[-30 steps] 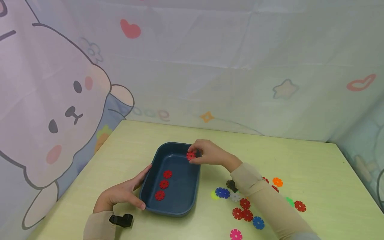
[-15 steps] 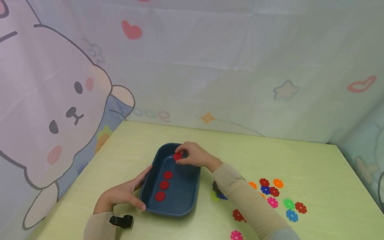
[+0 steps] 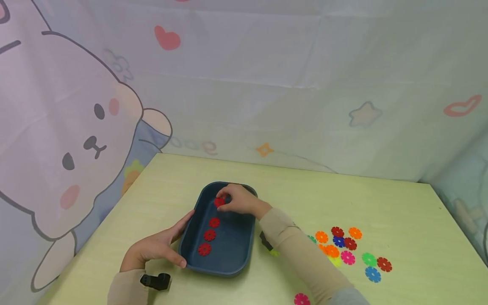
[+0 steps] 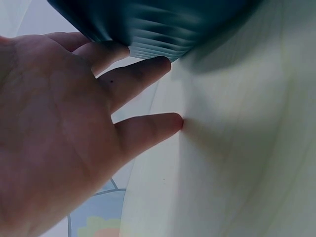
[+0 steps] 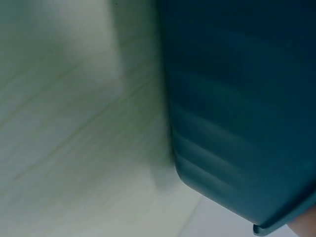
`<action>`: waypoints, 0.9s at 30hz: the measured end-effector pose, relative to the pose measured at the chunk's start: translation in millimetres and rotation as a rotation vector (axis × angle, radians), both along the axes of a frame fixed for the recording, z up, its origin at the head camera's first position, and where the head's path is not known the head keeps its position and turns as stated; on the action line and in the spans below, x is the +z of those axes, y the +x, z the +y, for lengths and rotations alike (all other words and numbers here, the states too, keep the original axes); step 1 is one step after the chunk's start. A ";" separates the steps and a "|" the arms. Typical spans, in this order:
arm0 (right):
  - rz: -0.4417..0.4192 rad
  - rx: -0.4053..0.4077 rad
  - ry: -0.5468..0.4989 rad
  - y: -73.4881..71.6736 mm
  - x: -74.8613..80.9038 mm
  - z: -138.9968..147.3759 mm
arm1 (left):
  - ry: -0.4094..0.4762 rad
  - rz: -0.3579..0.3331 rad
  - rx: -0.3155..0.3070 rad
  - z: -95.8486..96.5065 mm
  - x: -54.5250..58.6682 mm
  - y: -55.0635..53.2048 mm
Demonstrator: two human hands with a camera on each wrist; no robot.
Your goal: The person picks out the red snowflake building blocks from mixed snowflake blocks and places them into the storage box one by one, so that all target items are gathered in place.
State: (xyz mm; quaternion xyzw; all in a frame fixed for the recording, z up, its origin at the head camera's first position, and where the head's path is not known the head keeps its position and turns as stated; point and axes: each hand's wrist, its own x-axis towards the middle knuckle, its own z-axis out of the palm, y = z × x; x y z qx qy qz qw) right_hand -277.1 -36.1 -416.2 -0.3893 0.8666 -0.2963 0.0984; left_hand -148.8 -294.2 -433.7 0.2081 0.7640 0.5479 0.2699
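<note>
A dark blue tray (image 3: 232, 250) stands on the table with three red notched discs (image 3: 209, 235) in a slanting row along its left side. My right hand (image 3: 241, 200) reaches inside the far end and pinches another red notched disc (image 3: 219, 202) between thumb and fingers, beyond that row. My left hand (image 3: 158, 245) lies against the tray's left side, thumb at the near corner, the fingers spread along the wall. In the left wrist view its fingers (image 4: 143, 79) look straight beside the tray's outer wall (image 4: 153, 29). The right wrist view shows mostly the tray's ribbed outer wall (image 5: 227, 123).
On the table (image 3: 389, 212) to the right lie several loose notched discs in orange (image 3: 355, 233), dark red (image 3: 384, 264), blue (image 3: 372, 274), green (image 3: 369, 259) and pink (image 3: 347, 257). The right forearm (image 3: 305, 258) covers part of this group. A printed cloth (image 3: 244, 84) hangs behind the table.
My right hand has moved left and slightly down from the tray's far right rim into the tray, carrying the red disc. The left hand and the tray have stayed in place.
</note>
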 end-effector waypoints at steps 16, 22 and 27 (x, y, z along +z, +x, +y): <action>-0.063 0.050 0.136 -3.6 -4.4 -11.9 | 0.009 -0.006 -0.005 -1.6 0.1 3.9; -0.075 0.051 0.181 -6.3 -8.5 -15.7 | 0.022 -0.015 -0.010 -0.4 1.2 6.6; -0.059 0.072 0.223 -6.6 -12.4 -16.4 | 0.023 -0.003 -0.022 1.0 1.8 6.2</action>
